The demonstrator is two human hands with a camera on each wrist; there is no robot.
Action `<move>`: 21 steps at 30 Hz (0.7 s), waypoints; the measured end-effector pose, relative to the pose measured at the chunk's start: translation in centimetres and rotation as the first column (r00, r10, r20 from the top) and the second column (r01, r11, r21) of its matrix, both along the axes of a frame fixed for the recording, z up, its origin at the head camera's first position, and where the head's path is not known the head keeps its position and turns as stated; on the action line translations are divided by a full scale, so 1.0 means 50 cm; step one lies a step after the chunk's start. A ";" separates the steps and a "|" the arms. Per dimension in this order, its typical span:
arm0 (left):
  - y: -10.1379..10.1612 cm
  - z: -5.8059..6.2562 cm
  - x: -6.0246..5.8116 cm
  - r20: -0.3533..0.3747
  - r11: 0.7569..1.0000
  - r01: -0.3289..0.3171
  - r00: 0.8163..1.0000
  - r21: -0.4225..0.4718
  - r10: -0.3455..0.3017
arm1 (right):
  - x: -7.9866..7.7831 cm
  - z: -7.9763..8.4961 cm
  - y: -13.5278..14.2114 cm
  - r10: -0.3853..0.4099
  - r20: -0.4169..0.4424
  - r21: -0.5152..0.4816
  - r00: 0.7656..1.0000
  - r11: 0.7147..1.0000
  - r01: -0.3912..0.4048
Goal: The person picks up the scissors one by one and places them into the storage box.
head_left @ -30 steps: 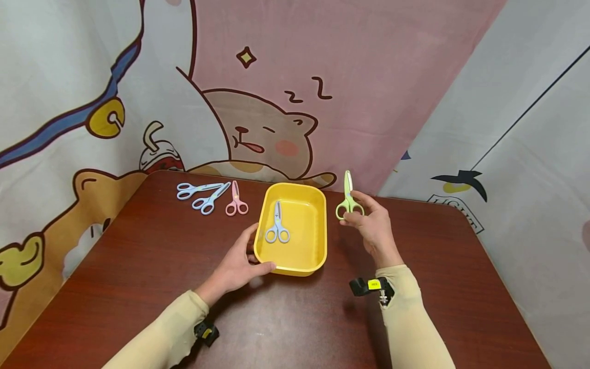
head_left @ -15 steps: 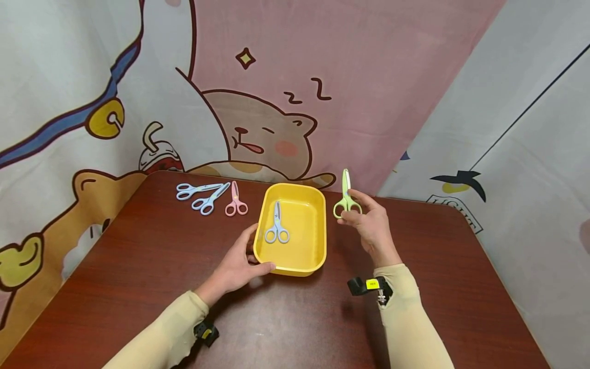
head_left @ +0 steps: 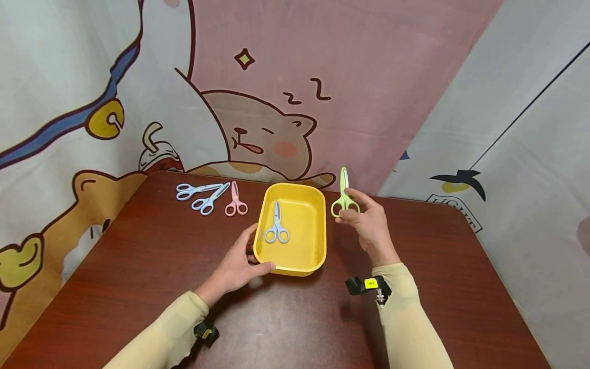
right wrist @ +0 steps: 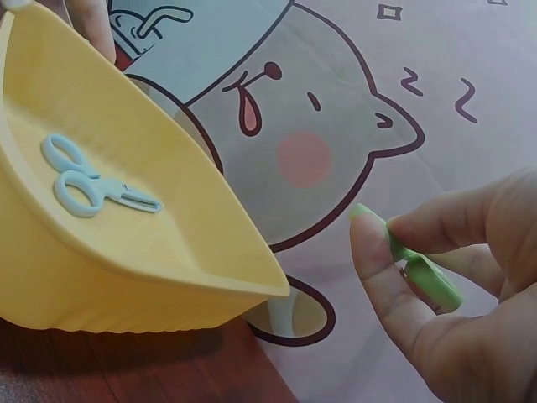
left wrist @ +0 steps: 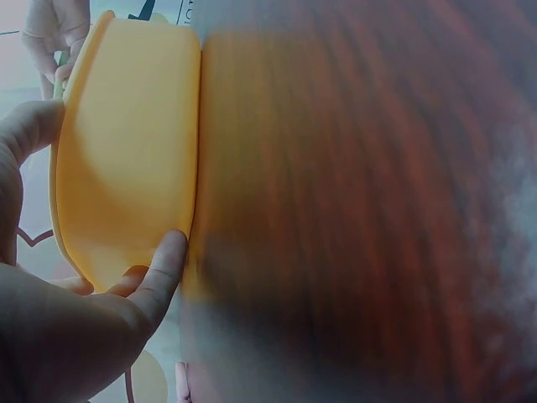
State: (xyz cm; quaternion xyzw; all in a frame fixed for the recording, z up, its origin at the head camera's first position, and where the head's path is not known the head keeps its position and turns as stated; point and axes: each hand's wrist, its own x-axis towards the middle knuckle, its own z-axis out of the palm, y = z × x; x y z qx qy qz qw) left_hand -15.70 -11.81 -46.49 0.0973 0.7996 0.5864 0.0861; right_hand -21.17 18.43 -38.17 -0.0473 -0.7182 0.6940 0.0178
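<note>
Head view: right hand (head_left: 371, 225) pinches green scissors (head_left: 343, 195) by the handles, at 2 o'clock of the box (head_left: 306, 241); tip to 12, long axis near 12–6. Left hand (head_left: 237, 262) grips box at its 8 o'clock corner. Blue scissors (head_left: 277, 224) lie inside by the 9 o'clock wall, tip to 12. Backdrop (head_left: 369, 77) reads "LIGHT"; wrist tag (head_left: 371, 283) illegible. Broadest stretch of tabletop (head_left: 295, 323) lies toward 6.

Left wrist view: fingers (left wrist: 165, 264) on box's outer wall.

Right wrist view: green scissors apart from box rim, axis roughly 10:30–4:30.
</note>
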 end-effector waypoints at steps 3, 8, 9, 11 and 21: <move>0.000 0.000 0.000 -0.002 1.000 0.001 1.000 0.004 -0.001 | 0.000 0.002 -0.002 0.002 0.003 0.000 1.000 1.000 -0.002; -0.001 -0.001 -0.001 -0.010 1.000 0.001 1.000 0.004 -0.001 | -0.001 0.002 -0.007 0.002 -0.001 -0.002 1.000 1.000 -0.002; -0.001 -0.001 0.000 -0.011 1.000 0.001 1.000 0.004 -0.001 | -0.001 0.002 -0.008 0.002 -0.001 -0.002 1.000 1.000 -0.002; -0.001 -0.001 0.000 -0.009 1.000 0.001 1.000 0.002 -0.001 | -0.002 0.001 -0.010 0.002 -0.001 -0.003 1.000 1.000 -0.002; 0.001 0.001 0.001 -0.033 1.000 0.013 0.999 0.023 -0.012 | -0.003 -0.001 -0.023 0.022 0.012 -0.015 1.000 1.000 -0.022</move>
